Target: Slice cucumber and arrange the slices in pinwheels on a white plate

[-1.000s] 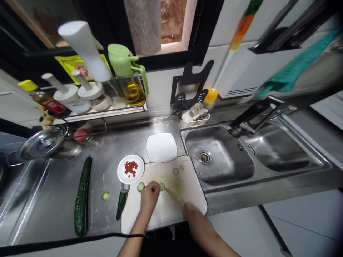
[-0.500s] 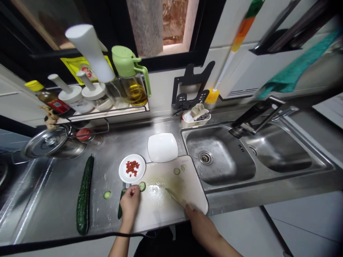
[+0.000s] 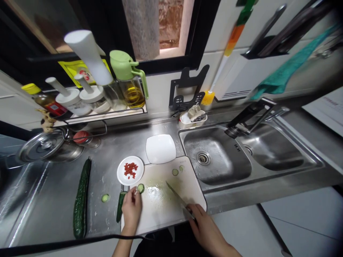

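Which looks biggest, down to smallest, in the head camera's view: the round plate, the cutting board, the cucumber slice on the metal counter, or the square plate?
Largest to smallest, as they look in this view:
1. Cutting board
2. Square plate
3. Round plate
4. Cucumber slice

Knife (image 3: 177, 194) — handle mostly covered by right hand (image 3: 204, 225); short cucumber piece (image 3: 119, 210) partly behind left hand (image 3: 132, 210); whether that hand pinches anything — too small to tell; left forearm (image 3: 122, 247) and right forearm (image 3: 225, 247) run off bottom edge; teal cloth (image 3: 285, 78) blurs toward upper right; white sheet (image 3: 329, 110) cut by right edge, its print unreadable
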Available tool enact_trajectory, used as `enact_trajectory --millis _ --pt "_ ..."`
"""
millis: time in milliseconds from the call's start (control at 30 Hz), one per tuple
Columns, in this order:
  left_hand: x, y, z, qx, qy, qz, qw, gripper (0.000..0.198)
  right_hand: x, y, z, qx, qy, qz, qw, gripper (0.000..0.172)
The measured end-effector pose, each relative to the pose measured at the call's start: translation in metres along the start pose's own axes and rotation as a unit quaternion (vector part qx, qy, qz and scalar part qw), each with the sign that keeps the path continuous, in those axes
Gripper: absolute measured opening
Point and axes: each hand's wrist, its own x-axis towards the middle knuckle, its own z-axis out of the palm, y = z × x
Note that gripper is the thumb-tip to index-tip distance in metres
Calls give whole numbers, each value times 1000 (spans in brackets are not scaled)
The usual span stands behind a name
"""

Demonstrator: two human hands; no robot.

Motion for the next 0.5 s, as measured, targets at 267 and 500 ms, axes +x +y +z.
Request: enact_trajectory --millis 267,500 --pt "-8 -8 11 19 58 122 991 33 36 26 27 -76 201 40 976 55" --pt "-8 -8 10 7 50 111 993 33 71 17 28 -203 186 133 952 56"
